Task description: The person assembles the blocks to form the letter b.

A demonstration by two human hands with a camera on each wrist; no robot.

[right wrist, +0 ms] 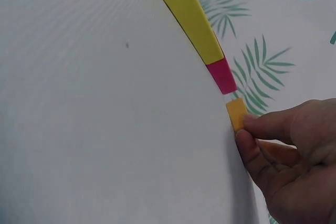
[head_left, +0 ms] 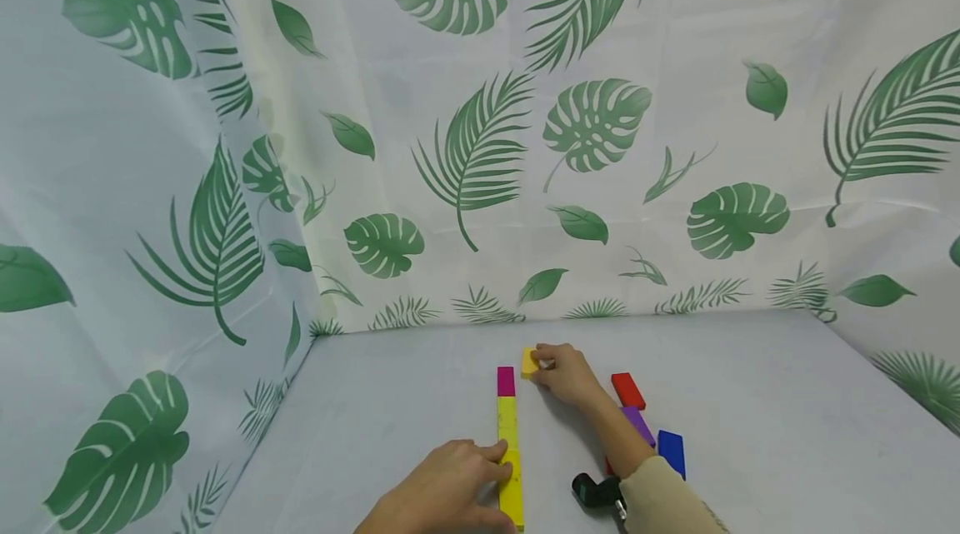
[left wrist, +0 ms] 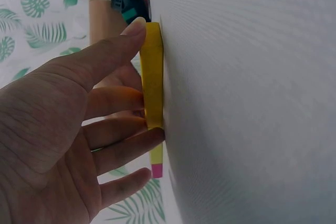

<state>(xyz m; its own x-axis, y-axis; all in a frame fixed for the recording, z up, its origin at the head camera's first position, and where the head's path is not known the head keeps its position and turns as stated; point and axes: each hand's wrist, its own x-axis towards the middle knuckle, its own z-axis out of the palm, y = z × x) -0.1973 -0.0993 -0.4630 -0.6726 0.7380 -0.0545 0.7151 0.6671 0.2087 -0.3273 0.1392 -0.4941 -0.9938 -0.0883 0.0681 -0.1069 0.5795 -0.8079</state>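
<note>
"What are the fingers of the right hand [head_left: 567,376] doing?"

"Pinching. Thumb and fingertips hold a small orange block [right wrist: 236,113] by one end."

"And those of the left hand [head_left: 450,484]?"

"Spread apart and fairly straight. The thumb is at the near end of a yellow block [head_left: 512,496], and fingertips lie along its left edge."

"Where exactly is the orange one?"

"Just to the right of a pink block [head_left: 506,381] and a bit farther from the person, with a narrow gap between them. I can't tell whether it touches the table [head_left: 420,401]."

"What is the pink one next to?"

"It forms the far end of a straight row: the near yellow block, then a second yellow block [head_left: 507,419], then pink, laid end to end."

"Anything around the right arm?"

"Beyond the forearm, to its right, lie a red block [head_left: 628,391], a purple block [head_left: 637,424] partly covered by the arm, and a blue block [head_left: 672,452]. Another red piece [head_left: 609,466] peeps out on the arm's left, mostly hidden. A black gadget [head_left: 596,491] sits beside the beige sleeve [head_left: 663,501]."

"And farther out?"

"A white cloth [head_left: 465,292] printed with green leaves hangs behind the table and along its sides."
</note>
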